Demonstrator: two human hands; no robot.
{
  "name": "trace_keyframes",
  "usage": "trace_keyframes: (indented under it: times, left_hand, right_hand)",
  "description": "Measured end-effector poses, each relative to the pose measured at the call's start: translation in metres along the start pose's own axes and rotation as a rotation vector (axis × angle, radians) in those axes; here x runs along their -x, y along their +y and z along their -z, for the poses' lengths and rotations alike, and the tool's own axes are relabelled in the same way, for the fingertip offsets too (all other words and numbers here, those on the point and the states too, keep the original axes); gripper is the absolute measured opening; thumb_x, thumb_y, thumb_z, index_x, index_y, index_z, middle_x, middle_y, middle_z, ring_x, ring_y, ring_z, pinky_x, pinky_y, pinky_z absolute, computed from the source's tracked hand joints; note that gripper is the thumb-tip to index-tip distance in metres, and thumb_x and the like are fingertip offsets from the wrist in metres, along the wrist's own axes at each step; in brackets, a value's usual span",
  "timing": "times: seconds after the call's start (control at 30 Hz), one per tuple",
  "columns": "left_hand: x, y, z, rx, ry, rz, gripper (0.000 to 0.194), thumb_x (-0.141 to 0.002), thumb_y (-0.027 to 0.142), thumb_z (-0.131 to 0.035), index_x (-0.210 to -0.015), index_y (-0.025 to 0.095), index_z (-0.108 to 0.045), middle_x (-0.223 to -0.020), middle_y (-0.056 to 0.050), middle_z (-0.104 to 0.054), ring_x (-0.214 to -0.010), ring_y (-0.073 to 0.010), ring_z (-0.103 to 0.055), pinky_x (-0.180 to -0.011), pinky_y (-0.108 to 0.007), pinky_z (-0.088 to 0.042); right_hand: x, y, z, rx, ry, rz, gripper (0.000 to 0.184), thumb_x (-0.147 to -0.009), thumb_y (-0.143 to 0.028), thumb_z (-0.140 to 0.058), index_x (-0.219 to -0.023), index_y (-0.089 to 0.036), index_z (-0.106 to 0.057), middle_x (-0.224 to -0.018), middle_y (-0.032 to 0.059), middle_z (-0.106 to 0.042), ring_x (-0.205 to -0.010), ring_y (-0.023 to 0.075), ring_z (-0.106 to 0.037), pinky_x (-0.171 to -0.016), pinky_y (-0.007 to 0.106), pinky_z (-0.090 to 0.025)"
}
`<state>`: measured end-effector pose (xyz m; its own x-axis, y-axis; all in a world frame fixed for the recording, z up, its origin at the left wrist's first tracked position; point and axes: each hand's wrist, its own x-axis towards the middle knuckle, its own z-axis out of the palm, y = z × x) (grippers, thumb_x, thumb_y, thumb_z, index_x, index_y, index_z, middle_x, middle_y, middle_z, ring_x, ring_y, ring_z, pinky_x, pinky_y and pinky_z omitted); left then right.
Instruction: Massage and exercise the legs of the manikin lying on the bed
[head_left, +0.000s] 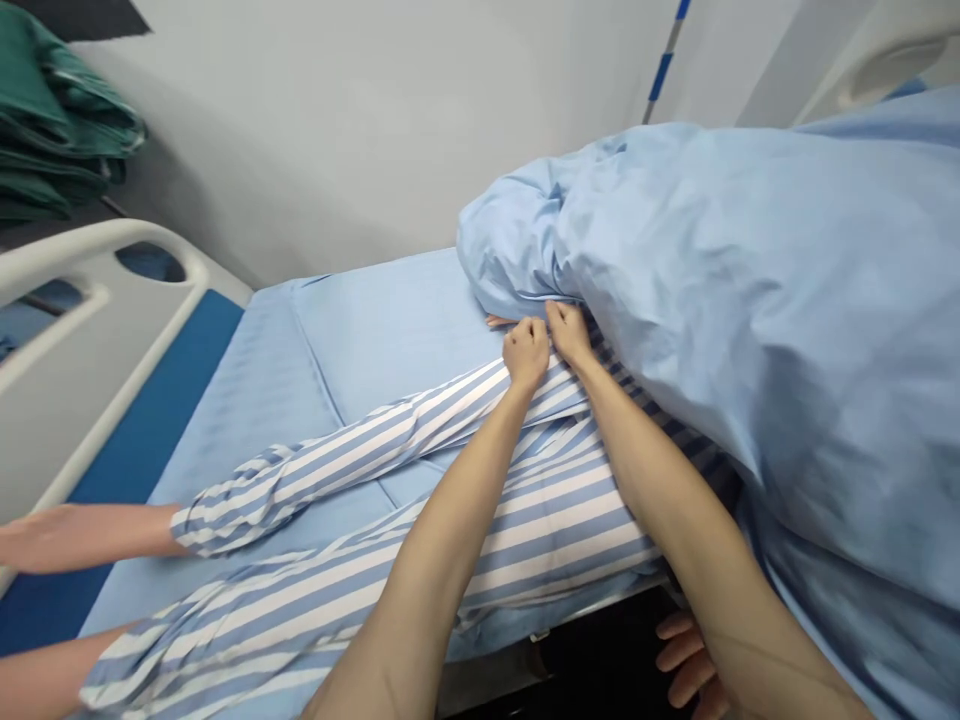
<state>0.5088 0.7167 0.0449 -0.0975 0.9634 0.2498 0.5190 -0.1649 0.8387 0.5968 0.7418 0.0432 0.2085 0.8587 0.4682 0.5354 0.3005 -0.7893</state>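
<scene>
A figure lies on the bed in blue-and-white striped trousers [420,425], its bare feet toward the left. My left hand [527,350] is closed in a fist at the far trouser leg, apparently gripping the cloth. Just right of it, my right hand [568,332] is closed at the edge of the light-blue quilt [720,250], where trousers and quilt meet; what its fingers hold is hidden. The quilt is bunched over the figure's upper body. Fingertips [501,322] of another hand peek out from under the quilt beside my left fist.
A light-blue sheet [375,310] covers the mattress. The white footboard [97,290] rises at left, with folded green cloth [60,130] beyond. A grey-white wall [390,120] borders the far side. Another hand's fingers [686,660] show below my right forearm.
</scene>
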Motion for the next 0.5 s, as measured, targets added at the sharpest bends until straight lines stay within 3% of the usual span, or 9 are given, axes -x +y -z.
trace_keyframes:
  times: [0.1, 0.2, 0.27, 0.33, 0.43, 0.5]
  left_hand:
    - [-0.004, -0.006, 0.011, 0.114, -0.089, -0.035, 0.033, -0.088, 0.026, -0.040, -0.056, 0.019, -0.048, -0.061, -0.001, -0.056, -0.067, -0.0132, -0.050, -0.069, -0.024, -0.036]
    - [-0.010, -0.026, 0.059, 0.176, -0.126, -0.016, 0.037, -0.086, 0.029, -0.040, -0.050, 0.019, -0.043, -0.049, 0.002, -0.044, -0.057, -0.0110, -0.044, -0.060, -0.024, -0.034]
    - [-0.011, -0.050, 0.115, 0.153, -0.084, 0.014, 0.037, -0.083, 0.030, -0.041, -0.049, 0.019, -0.042, -0.046, 0.003, -0.040, -0.051, -0.0101, -0.040, -0.056, -0.024, -0.032]
    - [-0.005, -0.079, 0.185, 0.078, -0.015, 0.036, 0.036, -0.082, 0.032, -0.042, -0.048, 0.019, -0.041, -0.044, 0.004, -0.038, -0.049, -0.0096, -0.038, -0.054, -0.024, -0.031]
    - [0.018, -0.124, 0.293, -0.086, 0.109, 0.095, 0.035, -0.080, 0.033, -0.043, -0.047, 0.019, -0.042, -0.044, 0.003, -0.040, -0.050, -0.0099, -0.040, -0.055, -0.024, -0.032]
    - [0.038, -0.150, 0.351, -0.234, 0.136, 0.136, 0.036, -0.080, 0.034, -0.044, -0.047, 0.019, -0.042, -0.045, 0.002, -0.042, -0.052, -0.0104, -0.041, -0.056, -0.024, -0.033]
  right_hand:
    - [0.004, 0.008, -0.003, -0.001, -0.012, -0.010, 0.043, -0.090, -0.047, -0.035, -0.056, -0.021, -0.032, -0.052, -0.0040, -0.031, -0.054, 0.0098, -0.030, -0.054, 0.025, -0.022]
    - [0.008, 0.006, -0.002, 0.039, -0.005, -0.009, 0.042, -0.089, -0.046, -0.036, -0.057, -0.020, -0.034, -0.052, -0.0037, -0.031, -0.054, 0.0099, -0.030, -0.054, 0.026, -0.021]
    - [0.010, 0.004, -0.001, 0.102, -0.012, -0.015, 0.041, -0.089, -0.044, -0.037, -0.056, -0.019, -0.036, -0.051, -0.0032, -0.031, -0.054, 0.0102, -0.031, -0.054, 0.026, -0.020]
    - [0.011, 0.003, -0.001, 0.166, -0.017, -0.014, 0.041, -0.089, -0.042, -0.038, -0.055, -0.019, -0.037, -0.051, -0.0027, -0.032, -0.054, 0.0104, -0.032, -0.054, 0.027, -0.019]
    - [0.012, 0.003, -0.002, 0.238, -0.007, -0.009, 0.040, -0.089, -0.039, -0.038, -0.054, -0.019, -0.037, -0.050, -0.0018, -0.033, -0.054, 0.0107, -0.033, -0.055, 0.028, -0.018]
    - [0.013, 0.002, -0.002, 0.283, -0.005, -0.007, 0.040, -0.089, -0.038, -0.038, -0.054, -0.019, -0.038, -0.050, -0.0010, -0.035, -0.054, 0.0111, -0.033, -0.055, 0.028, -0.018]
